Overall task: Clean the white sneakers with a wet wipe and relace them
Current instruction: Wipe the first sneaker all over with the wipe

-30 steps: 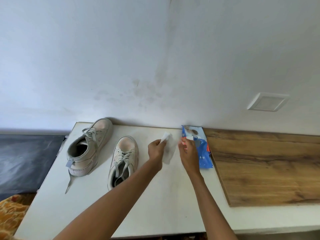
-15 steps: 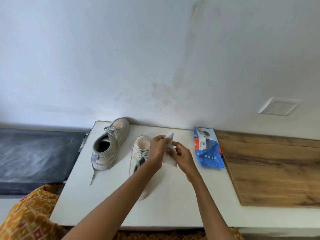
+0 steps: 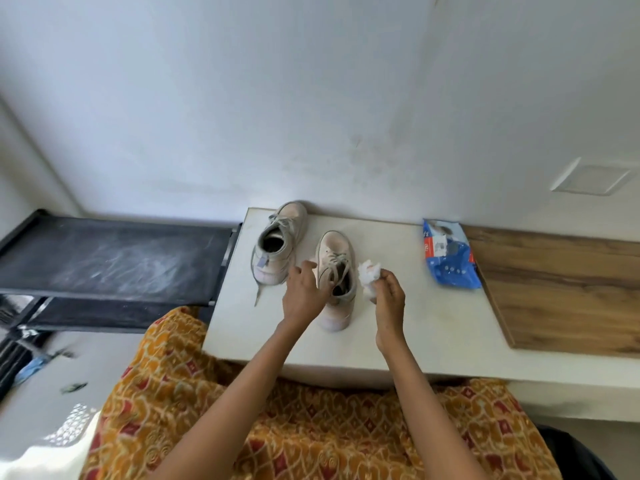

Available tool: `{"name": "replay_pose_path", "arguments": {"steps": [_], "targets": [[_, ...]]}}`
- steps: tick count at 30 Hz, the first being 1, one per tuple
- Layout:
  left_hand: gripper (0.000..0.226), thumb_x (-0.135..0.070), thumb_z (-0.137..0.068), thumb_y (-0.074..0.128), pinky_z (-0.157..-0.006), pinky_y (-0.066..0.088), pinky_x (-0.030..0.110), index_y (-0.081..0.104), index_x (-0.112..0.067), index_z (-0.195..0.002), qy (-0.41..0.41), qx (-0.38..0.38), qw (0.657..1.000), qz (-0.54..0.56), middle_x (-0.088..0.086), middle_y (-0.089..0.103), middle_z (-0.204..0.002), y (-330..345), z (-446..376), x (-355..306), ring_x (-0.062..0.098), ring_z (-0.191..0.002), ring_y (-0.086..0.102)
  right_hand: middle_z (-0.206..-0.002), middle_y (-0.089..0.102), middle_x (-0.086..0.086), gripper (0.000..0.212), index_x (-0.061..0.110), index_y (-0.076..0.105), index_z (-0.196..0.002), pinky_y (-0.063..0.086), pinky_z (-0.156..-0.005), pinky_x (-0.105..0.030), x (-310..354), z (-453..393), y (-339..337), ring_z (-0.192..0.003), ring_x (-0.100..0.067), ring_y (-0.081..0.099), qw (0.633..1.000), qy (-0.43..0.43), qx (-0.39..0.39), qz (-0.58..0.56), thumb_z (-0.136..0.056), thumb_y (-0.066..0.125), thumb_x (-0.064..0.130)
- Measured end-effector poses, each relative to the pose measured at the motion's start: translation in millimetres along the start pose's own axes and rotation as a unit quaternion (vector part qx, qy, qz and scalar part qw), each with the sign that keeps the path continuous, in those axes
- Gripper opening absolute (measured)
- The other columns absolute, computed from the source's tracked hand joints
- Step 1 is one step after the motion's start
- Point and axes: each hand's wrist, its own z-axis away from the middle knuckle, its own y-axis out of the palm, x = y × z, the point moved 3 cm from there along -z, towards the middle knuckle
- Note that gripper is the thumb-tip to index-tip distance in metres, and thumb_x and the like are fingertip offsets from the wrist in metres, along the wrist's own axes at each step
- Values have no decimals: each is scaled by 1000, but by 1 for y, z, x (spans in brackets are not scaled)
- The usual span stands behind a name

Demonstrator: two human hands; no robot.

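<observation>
Fingers of the left hand [image 3: 300, 296] curl round the nearer sneaker's [image 3: 335, 282] collar to steady it (apparently for wiping), while the right hand [image 3: 390, 295] pinches the bunched wet wipe [image 3: 369, 276] alongside.

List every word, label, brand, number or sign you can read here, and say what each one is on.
None can be quoted.
Blue wet wipe packet: a red and white label with print, too blurred to read.
Far sneaker: a small bluish tag at the heel, no legible text.
Near sneaker: no marking shows.
Wall plate: blank.
</observation>
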Motion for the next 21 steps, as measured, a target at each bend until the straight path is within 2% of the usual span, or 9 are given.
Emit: {"name": "replay_pose_path", "arguments": {"steps": [3,5,8,10,13,16,19,21], "targets": [[40,-31,-83,64,-89,48,41,49,-16,-117,-43,45,991,119,7,53,-119,6,9,7,23,-106,56,-110,65,9,23,26,64,-109,46,-82,-19,-7,13,8,-99,-2,58,999,13,34,2,-97,45,21],[32,-26,-82,66,-84,51,41,55,-15,-110,-45,54,984,162,7,62,-106,3,9,5,22,-98,60,-118,64,8,22,30,65,-111,47,-91,-24,-10,18,12,-109,-4,57,999,6,35,13,-96,49,28],[29,-21,-79,70,-78,50,37,60,-12,-105,-25,81,986,147,7,67,-91,-7,2,1,22,-85,61,-124,62,8,23,29,63,-115,45,-94,-22,-12,21,14,-115,-5,55,997,-25,28,64,-95,52,30],[31,-20,-79,71,-72,48,34,61,-10,-107,-3,105,988,114,10,69,-93,-13,-5,0,23,-80,60,-125,61,7,24,28,63,-116,46,-96,-26,-14,22,15,-117,-9,54,997,-23,22,70,-95,53,28],[28,-16,-83,66,-71,47,32,62,-11,-110,38,103,993,48,10,68,-97,-21,-15,-1,25,-90,62,-121,61,7,20,32,64,-109,47,-100,-37,-19,23,17,-116,-12,55,999,6,0,37,-96,51,23],[24,-14,-87,59,-81,50,33,65,-13,-110,96,103,990,-23,8,69,-104,-29,-27,-4,23,-99,62,-120,61,7,23,34,63,-107,49,-98,-41,-23,26,16,-114,-14,56,1000,9,-10,19,-96,50,18],[25,-11,-90,57,-79,44,21,64,-11,-114,150,147,975,-71,6,68,-110,-36,-36,-4,18,-97,61,-122,58,0,34,27,51,-126,56,-83,-35,-26,25,10,-108,-18,59,999,-4,-46,-4,-95,51,12],[26,-10,-91,56,-79,43,19,62,-10,-116,182,182,964,-72,4,67,-112,-40,-36,-3,13,-90,58,-119,58,-5,40,21,42,-133,57,-77,-33,-26,22,2,-103,-19,61,995,-10,-95,-10,-95,51,13]]}}
